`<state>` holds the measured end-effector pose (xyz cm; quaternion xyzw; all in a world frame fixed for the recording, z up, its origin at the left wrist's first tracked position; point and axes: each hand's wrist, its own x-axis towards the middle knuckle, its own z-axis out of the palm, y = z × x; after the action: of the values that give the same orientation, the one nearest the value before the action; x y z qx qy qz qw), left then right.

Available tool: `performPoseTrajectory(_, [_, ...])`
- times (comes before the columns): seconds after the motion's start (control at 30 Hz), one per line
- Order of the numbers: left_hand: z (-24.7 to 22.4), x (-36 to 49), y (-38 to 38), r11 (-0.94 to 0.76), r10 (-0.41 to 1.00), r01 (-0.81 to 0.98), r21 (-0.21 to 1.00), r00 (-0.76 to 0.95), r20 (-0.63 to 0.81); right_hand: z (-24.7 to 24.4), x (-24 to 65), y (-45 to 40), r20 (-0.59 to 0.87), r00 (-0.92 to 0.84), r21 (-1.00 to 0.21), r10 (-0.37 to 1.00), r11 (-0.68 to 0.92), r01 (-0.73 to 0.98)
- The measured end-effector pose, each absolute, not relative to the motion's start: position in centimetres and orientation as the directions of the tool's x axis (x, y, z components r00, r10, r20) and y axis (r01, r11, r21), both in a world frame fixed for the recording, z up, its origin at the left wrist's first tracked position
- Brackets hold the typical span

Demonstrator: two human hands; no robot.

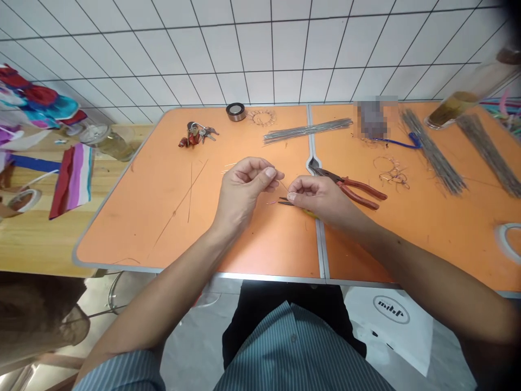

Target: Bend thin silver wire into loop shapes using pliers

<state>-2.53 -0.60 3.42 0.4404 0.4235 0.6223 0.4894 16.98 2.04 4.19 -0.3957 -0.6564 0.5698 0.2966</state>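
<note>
Left hand (pixel 243 190) and right hand (pixel 321 200) at a thin wire (pixel 282 183), red-handled pliers (pixel 352 187) just beside

Blurred: pixelated upright object (pixel 372 118) at the table's far edge, kind unreadable | Hidden: yellow piece (pixel 309 213) mostly under the right hand (pixel 319 198) | Too fine: thin wire (pixel 282 184) by the left hand (pixel 242 187) (can't tell where it ends) | Cut off: white tape roll (pixel 501 239) at the right edge
</note>
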Motion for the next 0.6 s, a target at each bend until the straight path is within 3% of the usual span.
performPoseTrajectory(0.1, [4.0,-2.1,0.6,-0.125,0.988,-0.242,0.962,-0.122,0.098,4.2,17.4,2.4,-0.100,-0.529,-0.952,0.842,0.073,0.297])
performPoseTrajectory(0.17, [4.4,-1.9,1.7,-0.099,0.991,-0.244,0.965,-0.110,0.074,4.1,18.1,2.7,-0.045,-0.527,-0.842,0.848,0.252,0.477])
performPoseTrajectory(0.27, [4.4,-1.8,3.0,-0.070,0.993,-0.247,0.967,-0.108,0.044,3.7,19.6,2.7,0.054,-0.557,-0.400,0.829,0.529,0.748])
performPoseTrajectory(0.33, [3.9,-1.7,3.5,-0.031,0.994,-0.254,0.967,-0.106,0.005,3.5,20.5,2.4,0.001,-0.574,-0.140,0.819,0.569,0.811])
performPoseTrajectory(0.37, [3.5,-1.8,3.6,-0.008,0.994,-0.254,0.967,-0.105,-0.019,3.4,20.7,2.2,-0.033,-0.572,-0.075,0.820,0.568,0.819])
performPoseTrajectory(0.47, [2.3,-2.0,3.6,0.070,0.993,-0.237,0.969,-0.079,-0.091,3.1,20.9,1.5,-0.083,-0.580,-0.020,0.810,0.581,0.814])
performPoseTrajectory(0.6, [1.6,-2.2,3.3,0.126,0.988,-0.258,0.958,-0.056,-0.145,2.3,20.7,1.1,-0.008,-0.603,-0.031,0.798,0.603,0.797])
